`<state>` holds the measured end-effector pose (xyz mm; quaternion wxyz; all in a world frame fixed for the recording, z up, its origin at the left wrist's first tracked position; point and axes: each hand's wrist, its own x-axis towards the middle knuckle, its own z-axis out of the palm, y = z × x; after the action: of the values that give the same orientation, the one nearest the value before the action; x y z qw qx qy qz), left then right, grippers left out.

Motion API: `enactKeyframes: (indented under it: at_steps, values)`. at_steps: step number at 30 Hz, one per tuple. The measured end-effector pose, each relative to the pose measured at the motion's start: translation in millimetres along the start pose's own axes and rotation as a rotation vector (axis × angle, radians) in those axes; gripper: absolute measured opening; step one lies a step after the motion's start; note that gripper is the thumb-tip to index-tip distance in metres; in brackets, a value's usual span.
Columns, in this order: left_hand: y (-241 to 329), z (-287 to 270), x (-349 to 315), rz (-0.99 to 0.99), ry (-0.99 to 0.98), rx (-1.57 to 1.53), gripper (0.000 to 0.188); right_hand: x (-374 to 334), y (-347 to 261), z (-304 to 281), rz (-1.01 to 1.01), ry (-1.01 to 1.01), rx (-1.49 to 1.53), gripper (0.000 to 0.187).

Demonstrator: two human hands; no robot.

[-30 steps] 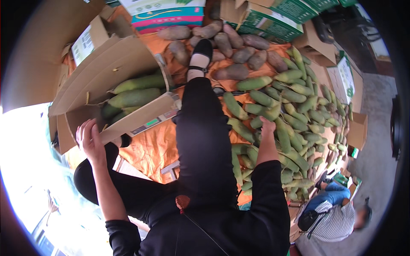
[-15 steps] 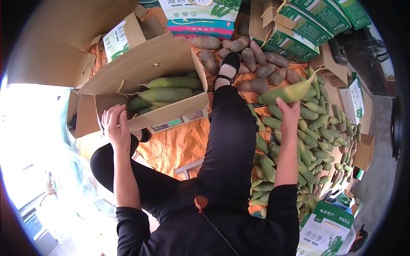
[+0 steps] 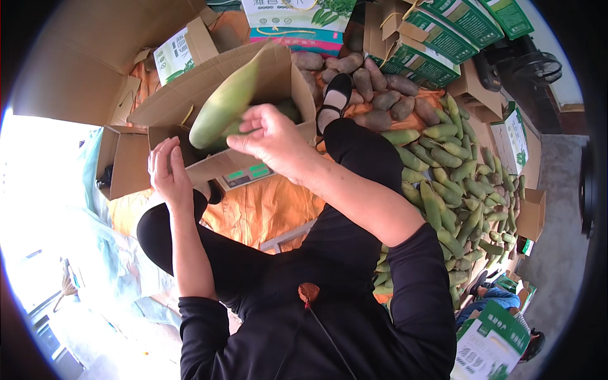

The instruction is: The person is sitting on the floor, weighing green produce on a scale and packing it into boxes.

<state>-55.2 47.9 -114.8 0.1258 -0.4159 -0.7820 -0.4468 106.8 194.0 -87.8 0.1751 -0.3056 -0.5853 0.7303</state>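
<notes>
My right hand grips a long green gourd and holds it over the open cardboard box in front of me. More green gourds lie inside that box, mostly hidden by the hand and the held one. At the near wall of the box, my left hand rests on the edge of its flap with fingers partly curled. I sit on the ground in black clothes, one leg stretched out to a black shoe.
A big pile of green gourds lies on an orange sheet to my right, with brownish ones behind it. Green-printed cartons stand at the back, another carton at lower right. A small empty box sits left.
My right hand lifted a gourd from the pile on the right and swung it left over the box. My left hand stayed at the box edge.
</notes>
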Motion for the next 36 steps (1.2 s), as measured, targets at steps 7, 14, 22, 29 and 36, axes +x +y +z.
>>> enactKeyframes:
  at_steps: [7,14,22,29,36]
  values:
    - [3,-3,-2,-0.110,0.001,-0.079,0.012,-28,-21,-47,-0.147,-0.044,0.105,0.017]
    - [1,0,-5,-0.118,-0.032,-0.089,0.012,-65,-35,-130,-0.398,0.389,-0.238,0.018]
    - [2,5,-7,-0.114,-0.058,-0.104,0.012,-103,11,-196,-0.182,0.740,-0.231,0.016]
    - [-1,9,-7,-0.091,-0.062,-0.100,0.013,-106,26,-202,-0.088,0.770,-0.266,0.016]
    - [1,8,-8,-0.055,-0.075,-0.059,0.015,-77,2,-176,-0.256,0.612,-0.144,0.018]
